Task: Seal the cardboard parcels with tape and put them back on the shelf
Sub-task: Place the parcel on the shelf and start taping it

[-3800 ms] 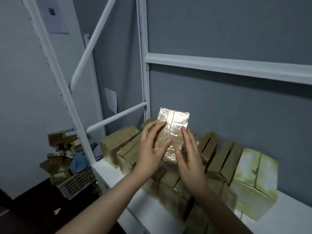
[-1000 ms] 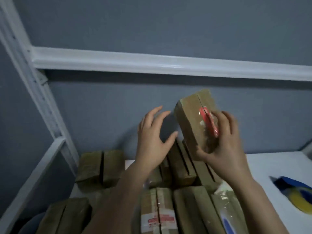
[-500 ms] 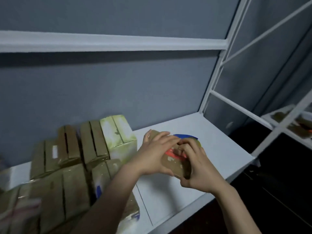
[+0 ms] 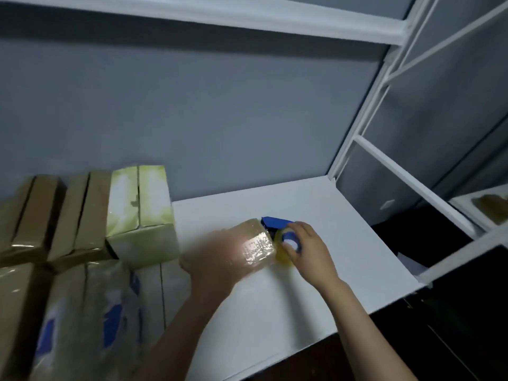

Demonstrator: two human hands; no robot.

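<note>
Parcel (image 4: pixel 257 244) is mid-shelf, glossy with tape. Its long axis runs lower-left to upper-right. The far end points at the dispenser (image 4: pixel 276 223), touching or just beside it; can't tell which. Also can't tell whether it rests on the shelf (image 4: pixel 343 257) or is held just off it.

Your left hand (image 4: pixel 217 254) wraps the parcel's near end. Blur is heavy, so finger detail is lost. Your right hand (image 4: pixel 308 248) is curled over the dispenser's tape roll.

Edges:
- Left: the stack (image 4: pixel 90 213) of parcels fills that part of the shelf. The pale box (image 4: pixel 140 193) is its nearest tall piece, near your left hand.
- Back: wall (image 4: pixel 220 119).
- Top: beam (image 4: pixel 247 16) overhead.
- Right: the shelf ends at the post (image 4: pixel 351 138).
- Front: the edge runs diagonally under your forearms.

Open board lies right of and in front of the dispenser, out to the right and front edges.
</note>
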